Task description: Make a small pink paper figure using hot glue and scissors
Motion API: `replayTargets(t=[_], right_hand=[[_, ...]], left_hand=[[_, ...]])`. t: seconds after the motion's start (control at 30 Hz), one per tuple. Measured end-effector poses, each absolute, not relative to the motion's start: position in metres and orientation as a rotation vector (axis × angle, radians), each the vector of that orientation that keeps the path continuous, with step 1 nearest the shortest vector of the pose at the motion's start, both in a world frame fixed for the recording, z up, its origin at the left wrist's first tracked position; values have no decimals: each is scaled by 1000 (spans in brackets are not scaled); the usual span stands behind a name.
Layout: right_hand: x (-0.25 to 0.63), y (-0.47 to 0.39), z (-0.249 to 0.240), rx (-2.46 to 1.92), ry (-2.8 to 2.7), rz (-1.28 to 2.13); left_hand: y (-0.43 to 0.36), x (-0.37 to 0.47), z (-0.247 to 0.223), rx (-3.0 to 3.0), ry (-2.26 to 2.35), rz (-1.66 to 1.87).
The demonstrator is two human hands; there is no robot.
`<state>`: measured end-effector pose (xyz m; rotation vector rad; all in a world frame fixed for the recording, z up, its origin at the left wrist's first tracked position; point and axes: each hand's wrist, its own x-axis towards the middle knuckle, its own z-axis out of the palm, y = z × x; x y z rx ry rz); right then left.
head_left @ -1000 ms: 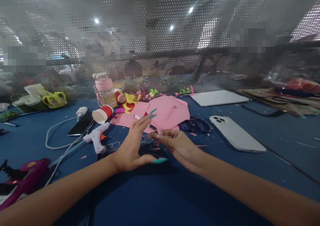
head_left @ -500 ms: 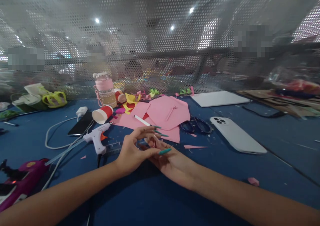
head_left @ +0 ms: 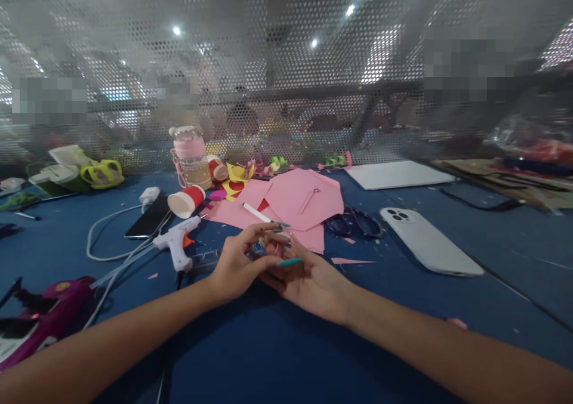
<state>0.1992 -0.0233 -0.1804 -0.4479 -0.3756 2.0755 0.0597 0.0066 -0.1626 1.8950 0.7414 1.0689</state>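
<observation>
My left hand and my right hand meet above the blue table, fingers bent around a small curled piece of pink paper. Fingers cover most of that piece. The left thumb, with a long teal nail, lies across its near side; the right palm faces partly up below it. Just beyond the hands, a white marker rests on sheets of pink paper. Left of my left hand lies a white glue gun with an orange trigger, and blue-handled scissors are to the right.
A white phone lies at right and a black phone with a cable at left. Behind stand a pink-lidded bottle and a tipped red paper cup. A purple device sits front left. A perforated screen closes the back.
The left thumb has drawn back a little across the pink paper piece. My right palm has turned slightly more upward. The whole view has shifted slightly.
</observation>
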Motion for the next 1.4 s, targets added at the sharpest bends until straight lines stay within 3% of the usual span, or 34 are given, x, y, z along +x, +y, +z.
replayTargets(t=[0.5,0.9,1.4], right_hand=[[209,-26,-177,-241,-203,2288],[203,-24,-182,-490,-275,2225],[204,-28,-183,-403,-562,2195]], left_hand=[[23,63,-166,1500,728,1026],[19,63,-163,1474,661,920],[4,62,-162,2145,490,877]])
